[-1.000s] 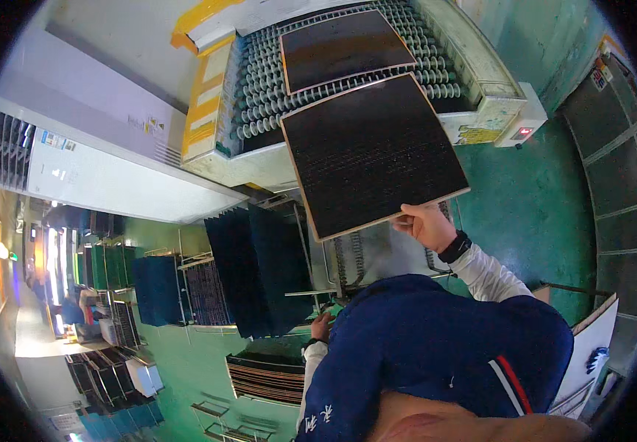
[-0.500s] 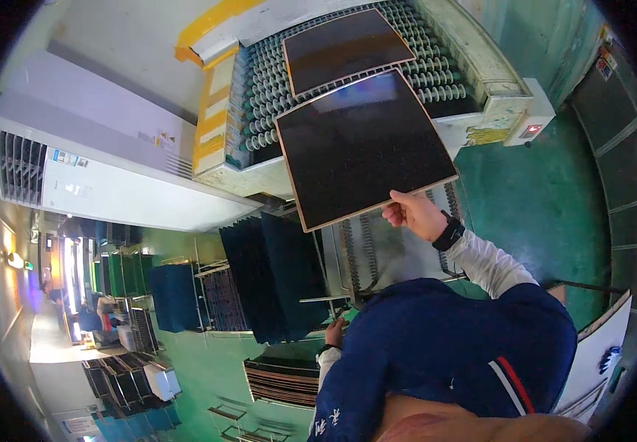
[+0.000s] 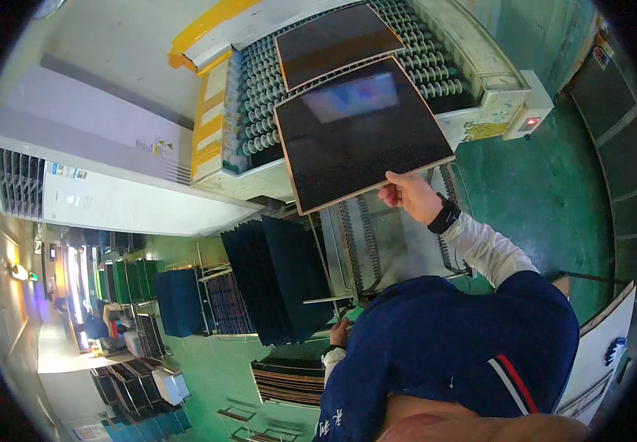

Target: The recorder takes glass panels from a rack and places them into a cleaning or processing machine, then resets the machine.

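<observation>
My right hand (image 3: 410,197) pinches the near edge of a dark, glossy board (image 3: 362,140) with pale edges, thumb on top and fingers underneath. The far part of this board rests over the near end of a roller conveyor (image 3: 436,77); its near part sticks out toward me. Just beyond it, a second dark board (image 3: 337,44) lies flat on the rollers, its near edge close to the first one's far edge. Low beside my body, my left hand (image 3: 340,333) is closed next to the metal rack; what it grips is hidden.
A rack of upright dark boards (image 3: 274,276) stands left of me, with a stack of boards (image 3: 289,383) below it. A long white air-conditioner-like cabinet (image 3: 112,195) runs along the left. The conveyor's control box (image 3: 530,110) is at the right, above green floor (image 3: 532,199).
The held board has slid farther onto the rollers, with my right hand following its edge. The far board has shifted slightly away too. My left hand stays beside the rack.
</observation>
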Available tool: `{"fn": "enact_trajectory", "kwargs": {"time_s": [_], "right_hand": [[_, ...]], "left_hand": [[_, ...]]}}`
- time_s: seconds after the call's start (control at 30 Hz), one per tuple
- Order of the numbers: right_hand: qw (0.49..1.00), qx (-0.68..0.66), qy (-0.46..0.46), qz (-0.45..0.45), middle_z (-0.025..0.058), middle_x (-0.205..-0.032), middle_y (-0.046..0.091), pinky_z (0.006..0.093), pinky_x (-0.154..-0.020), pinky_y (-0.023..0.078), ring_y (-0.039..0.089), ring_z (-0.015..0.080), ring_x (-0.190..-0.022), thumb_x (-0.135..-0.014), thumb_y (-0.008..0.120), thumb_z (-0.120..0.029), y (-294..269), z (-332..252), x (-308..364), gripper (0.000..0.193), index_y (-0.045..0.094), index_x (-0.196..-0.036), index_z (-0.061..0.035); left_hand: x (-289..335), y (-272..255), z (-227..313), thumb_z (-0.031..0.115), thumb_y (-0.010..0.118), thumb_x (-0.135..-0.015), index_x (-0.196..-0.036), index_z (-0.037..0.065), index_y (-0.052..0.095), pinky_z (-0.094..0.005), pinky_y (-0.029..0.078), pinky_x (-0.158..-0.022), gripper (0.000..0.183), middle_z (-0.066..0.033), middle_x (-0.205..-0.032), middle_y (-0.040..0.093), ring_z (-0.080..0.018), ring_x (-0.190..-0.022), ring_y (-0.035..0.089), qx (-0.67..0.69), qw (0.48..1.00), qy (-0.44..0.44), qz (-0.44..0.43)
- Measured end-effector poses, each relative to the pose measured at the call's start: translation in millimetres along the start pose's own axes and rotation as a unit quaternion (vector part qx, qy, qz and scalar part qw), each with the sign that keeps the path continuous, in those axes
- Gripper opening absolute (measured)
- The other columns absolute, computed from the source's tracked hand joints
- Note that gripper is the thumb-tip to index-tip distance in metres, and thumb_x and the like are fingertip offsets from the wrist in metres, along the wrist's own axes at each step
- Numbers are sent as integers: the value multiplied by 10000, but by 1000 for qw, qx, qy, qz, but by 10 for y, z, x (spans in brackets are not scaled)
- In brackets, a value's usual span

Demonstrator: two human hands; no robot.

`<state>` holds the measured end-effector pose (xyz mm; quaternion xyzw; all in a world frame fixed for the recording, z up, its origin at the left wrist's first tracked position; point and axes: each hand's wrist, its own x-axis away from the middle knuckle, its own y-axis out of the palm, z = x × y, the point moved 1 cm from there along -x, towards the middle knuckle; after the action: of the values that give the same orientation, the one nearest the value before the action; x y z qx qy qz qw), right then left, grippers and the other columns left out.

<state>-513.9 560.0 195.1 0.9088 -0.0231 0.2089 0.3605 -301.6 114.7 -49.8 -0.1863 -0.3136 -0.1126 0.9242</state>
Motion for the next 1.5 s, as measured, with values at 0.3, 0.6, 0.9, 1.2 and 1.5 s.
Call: {"fn": "enact_trajectory", "kwargs": {"time_s": [0.3,0.6,0.9,1.2,1.5], "right_hand": [[1000,-7,1,21,51,-775,629,268,-650,456,561,133,-660,-897,558,-354,-111,-160,-195,338,623,-860,-25],[999,-6,-5,35,47,-757,624,269,-640,458,560,131,-640,-897,556,-348,-109,-194,-278,340,630,-869,-17],[999,-11,-18,33,69,-735,629,265,-603,469,574,136,-614,-887,577,-335,-225,-171,-456,329,623,-866,-10],[999,5,-16,31,36,-732,623,250,-620,452,557,118,-617,-905,545,-351,-140,-241,-511,345,640,-858,-22],[998,22,-32,46,37,-728,626,246,-609,446,565,120,-627,-899,557,-353,-126,-354,-598,347,635,-840,-19]], "left_hand": [[18,58,216,270,626,-855,-1135,-16,556,-304,496,-686,407,-128,-985,644,-220,-825,616,126,982,-138,15],[88,81,487,270,636,-853,-1128,-6,566,-315,500,-683,396,-135,-1004,639,-220,-836,617,99,982,-158,19],[-46,252,916,357,631,-853,-1144,11,588,-286,445,-795,455,-83,-1061,625,-158,-924,579,28,978,-164,-123],[-430,815,908,513,624,-806,-967,18,679,-303,472,-718,523,-85,-875,668,-178,-812,606,-123,961,-89,-233],[-242,1251,1377,499,659,-774,-831,-15,672,-324,458,-629,517,-112,-739,647,-167,-671,591,-151,965,21,-215]]}}
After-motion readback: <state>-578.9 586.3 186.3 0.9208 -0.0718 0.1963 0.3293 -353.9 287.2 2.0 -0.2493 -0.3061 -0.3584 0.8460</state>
